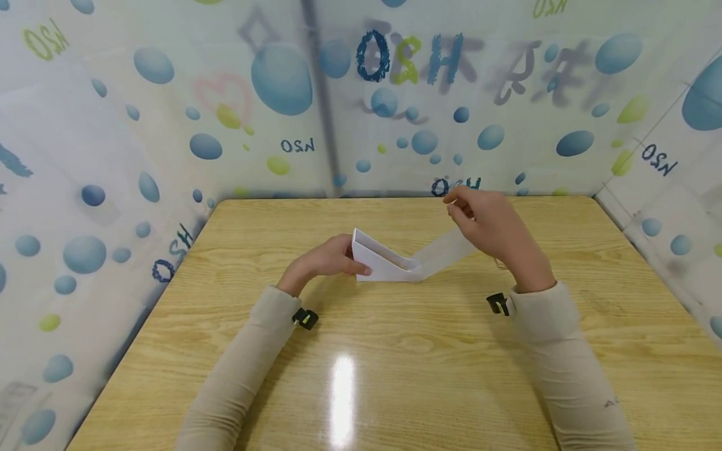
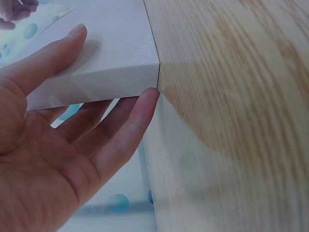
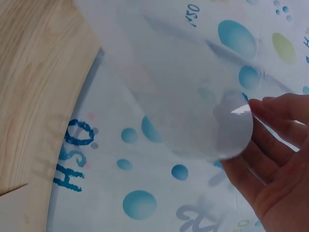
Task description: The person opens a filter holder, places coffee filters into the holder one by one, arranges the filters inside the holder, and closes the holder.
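Note:
A white holder [image 1: 383,265] with a slanted, open top stands near the middle of the table, tall end to the left. My left hand [image 1: 333,257] grips that tall end. In the left wrist view its thumb lies along one white face of the holder [image 2: 113,41], and the fingers [image 2: 130,123] are on the other side. From the low right end a translucent film strip [image 1: 442,254] rises toward my right hand [image 1: 495,228]. In the right wrist view the film's rounded end [image 3: 193,111] curls at the right fingertips, which pinch its edge.
The wood-grain table [image 1: 417,376] reaches back to a pale wall sheet [image 1: 350,125] printed with blue and green drops. Thin brown lines show on the table below my right hand. A pale flat corner [image 3: 12,210] lies on the wood in the right wrist view.

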The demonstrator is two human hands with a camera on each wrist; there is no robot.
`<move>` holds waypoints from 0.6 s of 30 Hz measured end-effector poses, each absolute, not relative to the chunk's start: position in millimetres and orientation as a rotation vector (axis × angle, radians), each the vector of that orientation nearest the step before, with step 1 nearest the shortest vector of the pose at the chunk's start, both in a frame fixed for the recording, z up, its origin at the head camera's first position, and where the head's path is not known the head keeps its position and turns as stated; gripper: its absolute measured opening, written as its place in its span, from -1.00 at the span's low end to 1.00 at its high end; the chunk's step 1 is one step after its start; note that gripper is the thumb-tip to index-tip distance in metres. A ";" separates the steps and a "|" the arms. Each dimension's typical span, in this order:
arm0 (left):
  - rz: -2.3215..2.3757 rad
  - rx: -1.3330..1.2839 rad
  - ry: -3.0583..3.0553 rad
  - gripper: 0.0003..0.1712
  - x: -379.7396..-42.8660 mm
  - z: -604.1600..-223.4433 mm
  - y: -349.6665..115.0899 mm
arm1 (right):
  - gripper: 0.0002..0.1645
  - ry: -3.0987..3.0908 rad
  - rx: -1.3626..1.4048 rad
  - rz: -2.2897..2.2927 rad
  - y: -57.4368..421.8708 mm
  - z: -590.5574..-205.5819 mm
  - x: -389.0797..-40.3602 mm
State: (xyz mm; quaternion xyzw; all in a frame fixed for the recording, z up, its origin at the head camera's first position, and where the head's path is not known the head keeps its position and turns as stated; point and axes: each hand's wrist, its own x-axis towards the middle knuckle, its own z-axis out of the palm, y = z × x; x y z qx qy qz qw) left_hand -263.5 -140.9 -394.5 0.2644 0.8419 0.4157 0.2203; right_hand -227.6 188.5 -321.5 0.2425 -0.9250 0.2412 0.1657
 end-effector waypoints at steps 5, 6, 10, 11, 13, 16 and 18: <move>1.152 0.729 2.329 -0.51 -263.4 -394.1 -140.6 | -0.73 -2.661 0.622 0.700 200.5 -318.6 -228.7; 1.153 0.728 2.328 -0.51 -263.4 -394.4 -140.8 | -0.73 -2.668 0.613 0.700 202.5 -318.3 -228.9; 1.148 0.725 2.333 -0.51 -264.2 -396.9 -141.8 | -0.71 -2.685 0.595 0.694 208.8 -318.3 -229.8; 1.146 0.723 2.335 -0.51 -264.4 -397.3 -142.1 | -0.69 -2.695 0.594 0.693 210.1 -318.3 -230.2; 1.139 0.722 2.339 -0.50 -264.2 -397.1 -142.4 | -0.68 -2.719 0.580 0.697 212.9 -318.8 -231.3; 1.138 0.716 2.337 -0.49 -264.0 -396.2 -142.1 | -0.64 -2.768 0.550 0.712 219.5 -321.3 -235.2; 1.138 0.716 2.335 -0.49 -263.8 -395.6 -141.6 | -0.62 -2.795 0.522 0.730 225.4 -323.7 -238.1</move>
